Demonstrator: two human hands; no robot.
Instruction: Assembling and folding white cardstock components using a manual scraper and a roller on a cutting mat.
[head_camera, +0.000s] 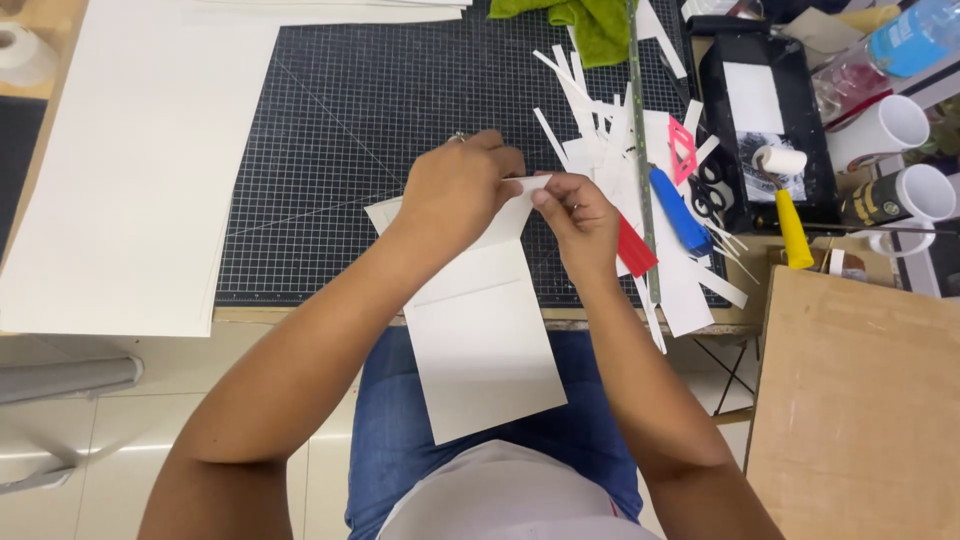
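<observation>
Pinching the top edge of a big white folded card sheet (480, 320), the left hand (455, 190) and right hand (580, 215) both close their fingers on it. The sheet hangs over the black grid cutting mat (340, 130) toward the lap, beside white paper scraps (600, 130).

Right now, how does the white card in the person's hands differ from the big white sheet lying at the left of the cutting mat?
The white card is held up by the left hand and right hand; the big white sheet lies flat, untouched. The white card is smaller and shows a crease across it; the big white sheet looks uncreased. The card overhangs the table edge toward the lap; the sheet partly covers the cutting mat. Both are plain white.
</observation>
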